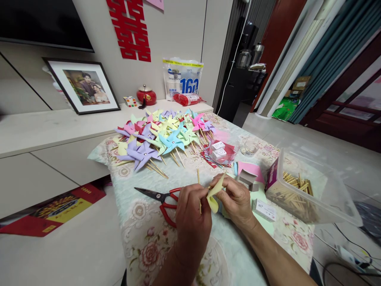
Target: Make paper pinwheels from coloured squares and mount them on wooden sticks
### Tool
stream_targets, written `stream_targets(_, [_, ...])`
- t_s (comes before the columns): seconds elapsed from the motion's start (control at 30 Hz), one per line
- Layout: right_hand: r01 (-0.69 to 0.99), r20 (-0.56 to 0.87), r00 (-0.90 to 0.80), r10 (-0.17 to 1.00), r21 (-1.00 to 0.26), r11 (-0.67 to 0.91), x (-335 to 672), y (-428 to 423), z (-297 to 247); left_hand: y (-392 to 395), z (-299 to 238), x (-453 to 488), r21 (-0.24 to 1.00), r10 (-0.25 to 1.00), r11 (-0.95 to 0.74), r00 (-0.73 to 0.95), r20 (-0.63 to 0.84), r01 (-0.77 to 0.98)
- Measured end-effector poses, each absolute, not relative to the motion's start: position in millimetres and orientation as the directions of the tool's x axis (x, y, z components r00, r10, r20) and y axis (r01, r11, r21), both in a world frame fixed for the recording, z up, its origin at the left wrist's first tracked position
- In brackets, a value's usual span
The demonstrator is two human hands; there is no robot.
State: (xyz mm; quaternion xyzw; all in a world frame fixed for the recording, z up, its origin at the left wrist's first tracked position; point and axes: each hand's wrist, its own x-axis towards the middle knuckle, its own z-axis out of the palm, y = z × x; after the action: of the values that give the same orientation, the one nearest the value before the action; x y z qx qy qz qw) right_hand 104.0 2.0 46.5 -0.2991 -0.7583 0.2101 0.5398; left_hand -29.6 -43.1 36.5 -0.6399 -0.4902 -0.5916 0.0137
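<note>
A pale yellow paper pinwheel [214, 198], its paper curled and folded, is held between my two hands above the table. My right hand [236, 198] pinches the paper from the right. My left hand [193, 212] is closed at its left side, around a thin wooden stick [198, 175] whose end rises above my fingers. The fingertips meet near the pinwheel's middle, so the joint there is mostly hidden. Just left of my left hand lie scissors with red handles [168, 217], blades pointing left. Beyond my hands, finished pinwheels [172, 141] in several colours are piled on their sticks.
A clear plastic bin [297, 198] of short wooden sticks stands at the right. Near it are a small white box [264, 209], an opened grey box [248, 179] and coloured paper sheets [253, 170]. A clear bag with red paper [222, 152] lies behind. A floral cloth [149, 250] covers the table.
</note>
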Motion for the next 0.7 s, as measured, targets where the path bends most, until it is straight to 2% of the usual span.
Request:
stream_targets(0.5, [0.279,0.716,-0.264,0.646,-0.585,0.762,104.6,3.5,46.4,-45.3,38.6,-27.5,0.551,0.61,-0.558,-0.144,0.779,0.62])
stream_targets(0.7, [0.219,0.735,-0.268,0.622,-0.583,0.783,106.0,3.7,44.9,-48.1,39.8,-27.7,0.564,0.629,-0.572,-0.122,0.767,0.596])
